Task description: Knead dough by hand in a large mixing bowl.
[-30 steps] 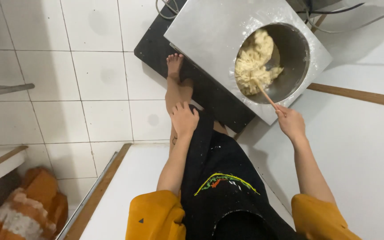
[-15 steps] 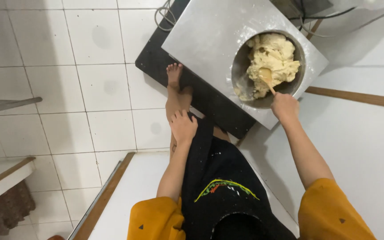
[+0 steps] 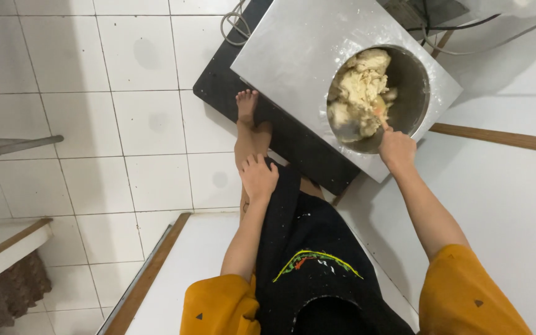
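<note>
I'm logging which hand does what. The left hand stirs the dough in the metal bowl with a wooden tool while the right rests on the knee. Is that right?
Not quite: the hands are swapped. In the head view the right hand holds the wooden tool in the dough inside the metal bowl, while the left hand rests on the knee.

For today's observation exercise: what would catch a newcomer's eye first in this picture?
First, the round metal bowl sunk into a steel plate at upper right, heaped with pale yellow dough. The right hand grips a stirrer at its near rim. The left hand rests on a bare leg above the white tiled floor.
</note>
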